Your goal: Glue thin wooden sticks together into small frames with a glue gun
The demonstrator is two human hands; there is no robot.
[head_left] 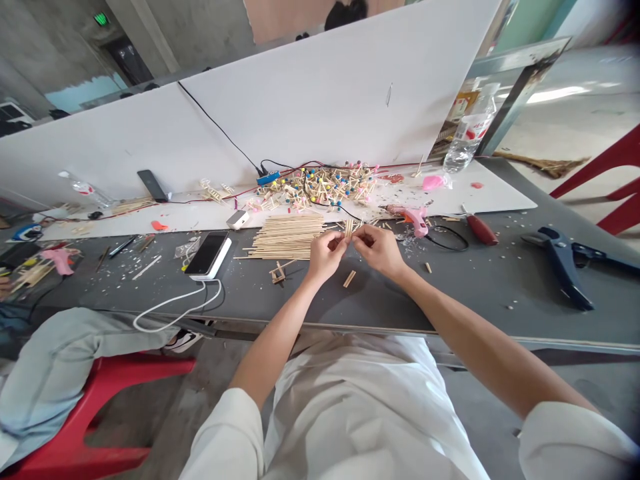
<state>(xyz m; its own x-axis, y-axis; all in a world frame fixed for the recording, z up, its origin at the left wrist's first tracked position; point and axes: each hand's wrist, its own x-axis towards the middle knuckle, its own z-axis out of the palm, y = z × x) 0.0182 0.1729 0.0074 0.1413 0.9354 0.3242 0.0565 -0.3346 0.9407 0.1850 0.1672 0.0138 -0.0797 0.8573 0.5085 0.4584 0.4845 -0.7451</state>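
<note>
Both my hands meet over the dark table, pinching a few short wooden sticks [349, 227] that stand side by side between the fingertips. My left hand [326, 255] grips them from the left, its fingers curled. From the right, my right hand [379, 249] closes on the same sticks with thumb and forefinger. Just below lies a short pair of sticks [349, 279]. A wide row of long wooden sticks [285, 235] is beside my left hand, with a small stick frame [279, 272] in front of it. To the right of my right hand rests a pink glue gun [413, 219].
A heap of sticks with coloured balls [325, 187] lies at the back. A phone on a white block [208, 256] with a white cable is at left. On the right are a red-handled tool [481, 229], blue cutters [565, 267] and a water bottle [471, 130]. Another person's leg [100, 347] is at left.
</note>
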